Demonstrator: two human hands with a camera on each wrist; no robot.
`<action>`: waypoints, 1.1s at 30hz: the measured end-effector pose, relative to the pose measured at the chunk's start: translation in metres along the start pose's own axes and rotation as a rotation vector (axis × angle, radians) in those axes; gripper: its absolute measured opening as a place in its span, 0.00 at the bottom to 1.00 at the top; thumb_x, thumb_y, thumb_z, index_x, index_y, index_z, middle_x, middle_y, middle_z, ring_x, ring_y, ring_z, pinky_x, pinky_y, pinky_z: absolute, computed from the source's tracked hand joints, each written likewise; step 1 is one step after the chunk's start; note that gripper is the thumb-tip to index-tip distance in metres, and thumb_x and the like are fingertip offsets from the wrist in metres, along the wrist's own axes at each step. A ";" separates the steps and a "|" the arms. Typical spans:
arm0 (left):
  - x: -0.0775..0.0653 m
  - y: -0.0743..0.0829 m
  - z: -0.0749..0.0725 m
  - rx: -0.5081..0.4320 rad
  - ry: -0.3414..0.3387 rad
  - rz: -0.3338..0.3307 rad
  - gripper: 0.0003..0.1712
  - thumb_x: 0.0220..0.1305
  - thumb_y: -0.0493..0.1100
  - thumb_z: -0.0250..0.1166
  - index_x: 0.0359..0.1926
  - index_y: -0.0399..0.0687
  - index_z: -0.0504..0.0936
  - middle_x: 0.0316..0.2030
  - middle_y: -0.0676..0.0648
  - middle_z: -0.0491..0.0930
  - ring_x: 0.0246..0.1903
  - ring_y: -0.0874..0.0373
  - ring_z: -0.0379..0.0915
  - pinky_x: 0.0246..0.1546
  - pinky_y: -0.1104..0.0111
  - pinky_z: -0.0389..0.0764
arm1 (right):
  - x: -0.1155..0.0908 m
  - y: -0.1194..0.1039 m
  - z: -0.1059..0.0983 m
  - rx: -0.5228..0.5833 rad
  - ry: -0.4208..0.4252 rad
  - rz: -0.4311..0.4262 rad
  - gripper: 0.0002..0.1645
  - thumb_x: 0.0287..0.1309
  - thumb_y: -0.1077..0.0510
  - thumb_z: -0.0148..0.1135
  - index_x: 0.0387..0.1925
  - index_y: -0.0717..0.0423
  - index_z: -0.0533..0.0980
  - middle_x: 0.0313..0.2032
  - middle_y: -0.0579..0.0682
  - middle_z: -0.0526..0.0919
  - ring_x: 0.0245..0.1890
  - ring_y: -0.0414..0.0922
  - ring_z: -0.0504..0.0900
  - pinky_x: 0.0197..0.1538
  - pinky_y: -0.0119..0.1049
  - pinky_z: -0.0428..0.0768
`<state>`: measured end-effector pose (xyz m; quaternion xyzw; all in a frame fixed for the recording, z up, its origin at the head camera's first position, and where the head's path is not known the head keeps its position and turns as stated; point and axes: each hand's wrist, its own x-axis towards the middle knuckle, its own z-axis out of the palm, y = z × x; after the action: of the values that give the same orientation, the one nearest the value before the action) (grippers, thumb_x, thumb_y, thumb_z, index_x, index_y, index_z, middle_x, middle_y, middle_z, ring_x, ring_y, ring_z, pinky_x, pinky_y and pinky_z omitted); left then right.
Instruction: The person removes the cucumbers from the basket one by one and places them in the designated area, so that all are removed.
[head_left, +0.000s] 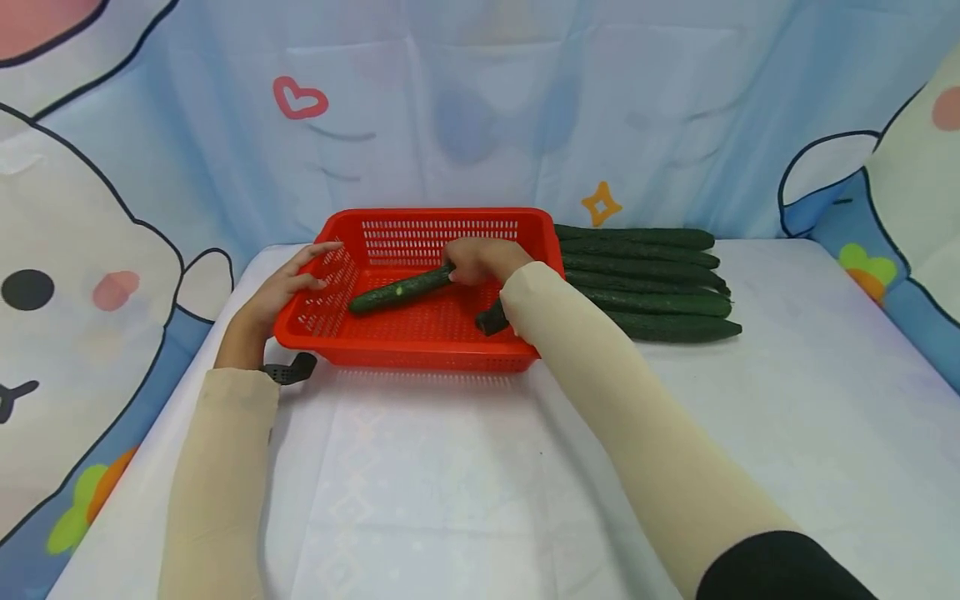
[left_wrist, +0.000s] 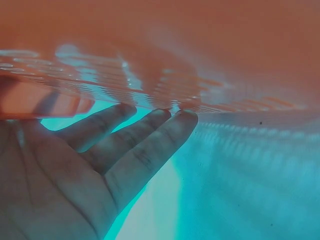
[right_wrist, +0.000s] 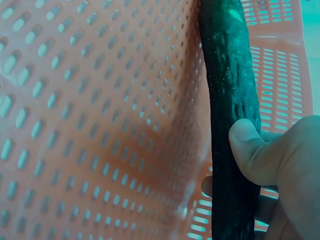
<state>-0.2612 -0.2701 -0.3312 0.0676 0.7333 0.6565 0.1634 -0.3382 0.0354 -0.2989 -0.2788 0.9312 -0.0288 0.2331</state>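
A dark green cucumber (head_left: 401, 292) is gripped in my right hand (head_left: 483, 258), inside the red plastic basket (head_left: 427, 353). In the right wrist view the thumb lies along one side of the cucumber (right_wrist: 232, 75) and fingertips show on the other. The basket's perforated floor (right_wrist: 100, 125) is beside it. My left hand (head_left: 281, 292) is at the basket's left end, fingers spread along the wall and rim. From the left wrist view, straight fingers of the left hand (left_wrist: 110, 155) touch the basket's underside or outer wall.
Several cucumbers (head_left: 645, 283) lie side by side on the white table (head_left: 435, 483), right of the basket. Behind the table hangs a blue cartoon-print cloth (head_left: 480, 108). Small black wrist devices (head_left: 291, 369) (head_left: 491, 319) show at both wrists.
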 end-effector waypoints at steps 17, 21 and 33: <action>0.011 0.007 0.008 -0.021 0.011 -0.006 0.36 0.69 0.32 0.46 0.73 0.67 0.60 0.67 0.44 0.58 0.52 0.51 0.74 0.42 0.66 0.87 | -0.029 -0.001 -0.021 -0.066 0.030 -0.089 0.19 0.72 0.55 0.49 0.59 0.59 0.68 0.52 0.55 0.73 0.49 0.49 0.71 0.57 0.44 0.75; 0.010 0.006 0.009 -0.030 0.005 -0.001 0.36 0.69 0.32 0.46 0.73 0.66 0.60 0.67 0.44 0.58 0.51 0.52 0.75 0.42 0.66 0.87 | -0.038 -0.002 -0.023 -0.074 0.045 -0.097 0.17 0.72 0.55 0.49 0.57 0.58 0.68 0.51 0.55 0.72 0.49 0.48 0.70 0.56 0.43 0.75; 0.011 0.005 0.010 -0.067 -0.022 -0.010 0.36 0.69 0.32 0.45 0.74 0.64 0.58 0.68 0.42 0.56 0.46 0.56 0.78 0.42 0.65 0.87 | -0.072 0.004 -0.017 -0.051 0.148 -0.127 0.25 0.72 0.52 0.50 0.65 0.59 0.65 0.60 0.56 0.69 0.57 0.50 0.72 0.64 0.47 0.74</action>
<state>-0.2691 -0.2566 -0.3287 0.0656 0.7094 0.6792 0.1767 -0.2948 0.0755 -0.2539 -0.3403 0.9267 -0.0404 0.1543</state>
